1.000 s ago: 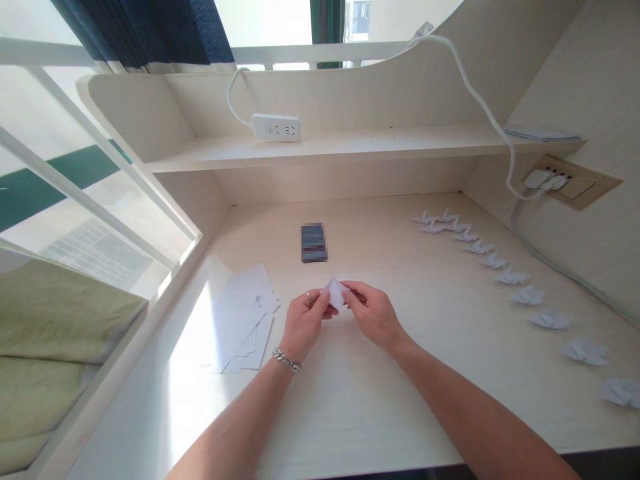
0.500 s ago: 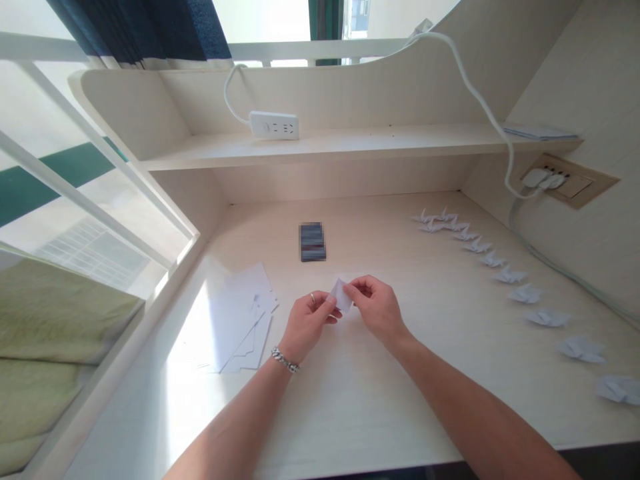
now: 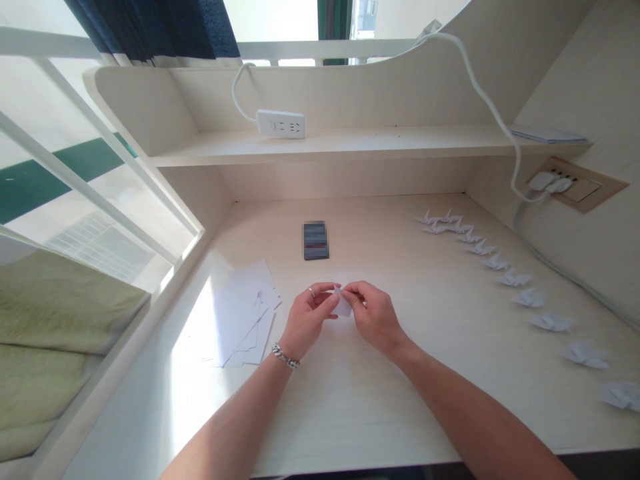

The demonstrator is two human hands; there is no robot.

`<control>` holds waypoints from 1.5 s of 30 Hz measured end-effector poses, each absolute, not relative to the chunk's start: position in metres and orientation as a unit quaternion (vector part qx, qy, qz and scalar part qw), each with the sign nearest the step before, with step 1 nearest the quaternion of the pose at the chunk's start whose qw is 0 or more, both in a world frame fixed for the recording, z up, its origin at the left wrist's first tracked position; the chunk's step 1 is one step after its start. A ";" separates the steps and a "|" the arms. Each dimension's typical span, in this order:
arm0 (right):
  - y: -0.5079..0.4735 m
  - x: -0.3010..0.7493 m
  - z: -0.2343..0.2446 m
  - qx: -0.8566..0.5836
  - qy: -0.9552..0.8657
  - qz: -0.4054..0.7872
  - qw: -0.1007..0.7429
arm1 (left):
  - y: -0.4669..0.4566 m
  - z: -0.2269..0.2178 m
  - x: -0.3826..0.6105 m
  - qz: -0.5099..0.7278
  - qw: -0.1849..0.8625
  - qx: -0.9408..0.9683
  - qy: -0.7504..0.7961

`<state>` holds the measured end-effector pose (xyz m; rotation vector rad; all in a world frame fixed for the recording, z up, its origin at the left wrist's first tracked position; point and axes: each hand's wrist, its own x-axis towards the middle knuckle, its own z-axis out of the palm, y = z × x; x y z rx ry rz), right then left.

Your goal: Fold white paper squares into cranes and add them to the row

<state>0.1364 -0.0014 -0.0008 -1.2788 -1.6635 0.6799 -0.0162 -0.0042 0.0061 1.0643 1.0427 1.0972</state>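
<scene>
A small folded piece of white paper is pinched between both my hands just above the pale wooden desk. My left hand, with a ring and a metal bracelet, grips its left side with closed fingers. On the right side, my right hand pinches the paper between thumb and fingertips. Much of the paper is hidden by my fingers.
A loose stack of white paper sheets lies to the left. A dark phone lies beyond my hands. Several white folded paper cranes line the right side. A power strip sits on the shelf, its cable running to a wall socket.
The paper has been lowered and turned slightly between my fingers, which have closed more tightly round it. Both hands stay in nearly the same place.
</scene>
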 end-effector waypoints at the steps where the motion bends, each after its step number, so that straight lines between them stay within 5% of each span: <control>1: -0.001 0.137 -0.001 -0.516 -0.676 0.273 0.451 | -0.004 0.006 -0.017 0.472 0.606 0.459 0.447; 32: -0.004 0.139 0.009 -0.498 -0.645 0.362 0.453 | -0.003 0.008 -0.021 0.482 0.619 0.443 0.433; 45: 0.010 0.146 -0.004 -0.435 -0.587 0.515 0.448 | -0.003 0.009 -0.023 0.487 0.600 0.459 0.439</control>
